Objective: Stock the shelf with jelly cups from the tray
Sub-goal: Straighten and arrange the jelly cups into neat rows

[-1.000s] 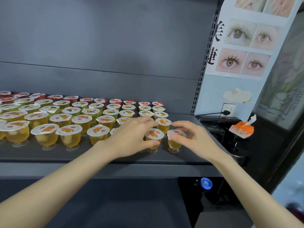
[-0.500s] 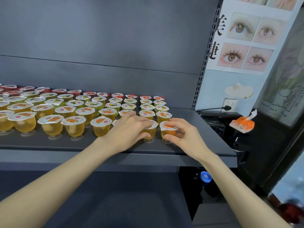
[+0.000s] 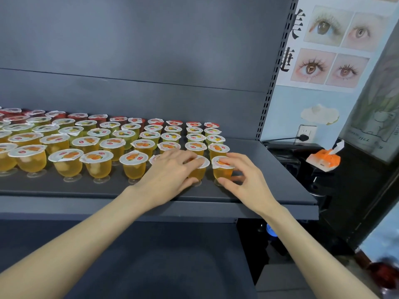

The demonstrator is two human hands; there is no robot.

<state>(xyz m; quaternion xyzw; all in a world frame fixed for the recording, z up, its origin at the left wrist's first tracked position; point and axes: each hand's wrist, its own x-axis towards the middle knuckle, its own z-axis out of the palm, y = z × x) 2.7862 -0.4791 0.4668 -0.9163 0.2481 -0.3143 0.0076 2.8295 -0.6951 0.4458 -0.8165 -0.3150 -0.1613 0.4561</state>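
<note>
Several rows of jelly cups (image 3: 133, 165) with white foil lids stand on the dark grey shelf (image 3: 269, 169): orange ones in front, yellow-green behind, red at the back. My left hand (image 3: 170, 171) curls around an orange cup (image 3: 197, 172) in the front row and partly covers the cup to its left. My right hand (image 3: 244, 178) holds the rightmost front cup (image 3: 222, 170), thumb at its base and fingers behind it. Both cups stand on the shelf. No tray is in view.
The shelf's right end beyond the cups is bare up to the slotted upright (image 3: 269, 87). To the right stand a dark counter with an orange-white tissue pack (image 3: 323, 159), a wall socket with a plug (image 3: 305, 137) and a poster of eyes (image 3: 330, 50). A lower shelf (image 3: 151, 255) lies beneath.
Both hands with their cups have come down and settled in the front row at the shelf's right end. The view has shifted a little.
</note>
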